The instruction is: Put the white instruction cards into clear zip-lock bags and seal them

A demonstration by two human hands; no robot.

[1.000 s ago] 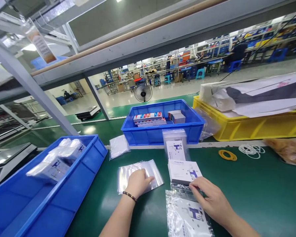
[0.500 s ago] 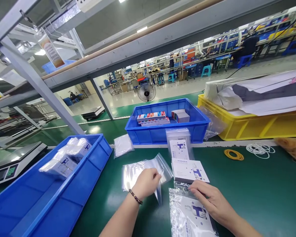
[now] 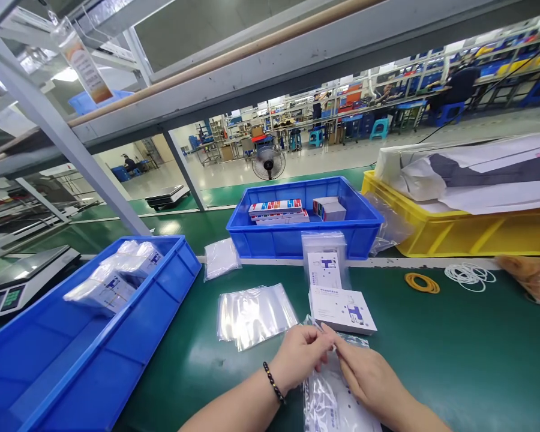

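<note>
Over the near table my left hand (image 3: 297,354), wearing a beaded bracelet, pinches the edge of a clear plastic bag (image 3: 310,322). Fingertips of my right hand (image 3: 369,373) meet it there, pressed on the same bag; the fingers partly hide the grip. Beneath both hands lie printed cards in clear bags (image 3: 321,408). A stack of white printed cards (image 3: 344,307) sits just beyond my fingers, overlapping a bagged card (image 3: 324,267). To the left of my hands is a pile of flat clear bags (image 3: 256,315).
A blue bin (image 3: 162,324) at left holds bundled packs (image 3: 117,282). Another blue bin (image 3: 297,240) behind contains printed boxes. At right are a yellow crate (image 3: 477,234), orange rubber bands (image 3: 422,283) and white bands (image 3: 470,276). A scale (image 3: 24,282) stands far left.
My left hand has moved right from the bag pile, bringing a clear bag to my right hand. Both hands now meet in front of the card stack.
</note>
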